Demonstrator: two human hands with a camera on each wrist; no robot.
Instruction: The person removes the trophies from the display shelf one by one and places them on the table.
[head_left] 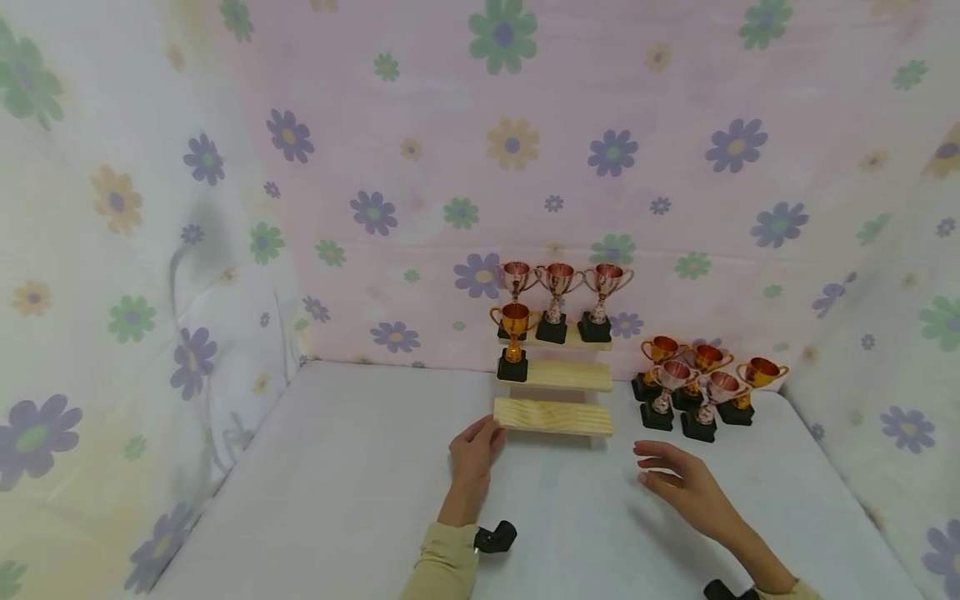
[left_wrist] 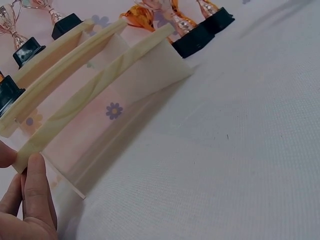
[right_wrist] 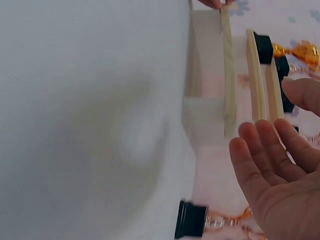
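Note:
A three-step wooden display shelf (head_left: pixel 555 415) with pale boards stands against the back cloth. My left hand (head_left: pixel 474 454) pinches the left end of its lowest board, thumb on one face and fingers on the other, as the left wrist view shows. Three rose-gold trophy cups (head_left: pixel 558 283) with black bases stand in a row on the top step. One gold trophy cup (head_left: pixel 514 321) is at the left end of the middle step and partly covers the rose-gold one behind. My right hand (head_left: pixel 686 483) hovers over the table right of the shelf, fingers spread and holding nothing.
To the right of the shelf, several more trophies stand close together on the white table (head_left: pixel 360 483): gold cups (head_left: pixel 762 372) and rose-gold cups (head_left: pixel 723 387), some overlapping in view. Flower-patterned cloth (head_left: pixel 420 125) hangs behind and at both sides.

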